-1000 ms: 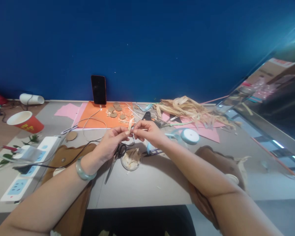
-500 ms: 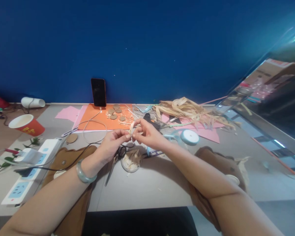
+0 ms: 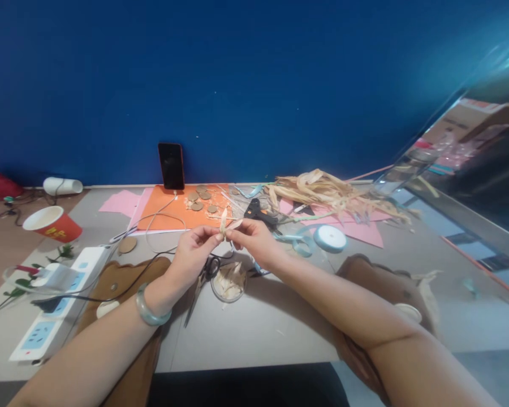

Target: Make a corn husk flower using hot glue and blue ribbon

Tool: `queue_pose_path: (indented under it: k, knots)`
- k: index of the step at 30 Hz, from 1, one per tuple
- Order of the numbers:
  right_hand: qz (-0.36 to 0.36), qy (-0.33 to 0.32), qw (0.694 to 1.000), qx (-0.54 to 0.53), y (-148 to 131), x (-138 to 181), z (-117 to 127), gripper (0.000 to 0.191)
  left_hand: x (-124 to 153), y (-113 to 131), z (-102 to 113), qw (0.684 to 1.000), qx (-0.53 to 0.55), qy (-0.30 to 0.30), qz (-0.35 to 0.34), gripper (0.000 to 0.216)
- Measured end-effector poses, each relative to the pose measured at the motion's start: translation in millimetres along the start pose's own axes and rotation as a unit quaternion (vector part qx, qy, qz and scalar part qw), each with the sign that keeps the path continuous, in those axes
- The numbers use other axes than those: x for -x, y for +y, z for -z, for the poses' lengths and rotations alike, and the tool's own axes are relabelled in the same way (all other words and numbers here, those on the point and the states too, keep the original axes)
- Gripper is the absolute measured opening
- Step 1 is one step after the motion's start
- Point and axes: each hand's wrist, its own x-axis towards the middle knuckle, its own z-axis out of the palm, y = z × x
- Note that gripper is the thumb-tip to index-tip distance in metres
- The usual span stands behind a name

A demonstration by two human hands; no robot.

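Between my two hands, above the table, is a small piece of pale dried husk (image 3: 224,219) with a pointed tip standing up. My left hand (image 3: 197,249) is closed and pinches it from the left. From the right, the fingertips of my right hand (image 3: 254,240) pinch the same piece. Just below the hands sits a round dish (image 3: 229,282) of pale husk pieces. Dark scissors (image 3: 200,288) lie left of the dish. Behind my right hand is a black glue gun (image 3: 257,212), and a roll of light blue ribbon (image 3: 330,238) lies to its right.
A pile of dried husks (image 3: 318,189) lies on pink paper at the back. Orange paper (image 3: 156,206) carries several round discs, with a phone (image 3: 171,165) leaning behind. At left are a power strip (image 3: 63,305), cables and a paper cup (image 3: 53,223). Brown padded pieces flank my arms.
The view has shifted slightly. My right fingers have come lower and closer to the left ones, and the husk's tip now stands up more plainly between them.
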Motion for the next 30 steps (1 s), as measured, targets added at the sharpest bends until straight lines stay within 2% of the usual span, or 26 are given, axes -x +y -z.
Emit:
queue_pose_path:
  k: [10, 22, 30]
  knots:
    - [-0.003, 0.032, 0.999, -0.005, -5.1, -1.7, 1.8, 0.022, 0.8, 3.4, -0.3, 1.0, -0.012, 0.022, 0.007, 0.018]
    - [-0.021, -0.007, 1.0, -0.017, -9.4, -2.6, 6.3, 0.018, 2.8, 9.1, -3.4, 1.0, 0.002, 0.014, 0.015, 0.02]
    - [-0.017, -0.007, 1.0, 0.013, -13.0, -3.4, 8.5, 0.017, 2.1, 6.5, -2.7, 0.999, 0.014, 0.003, 0.03, 0.021]
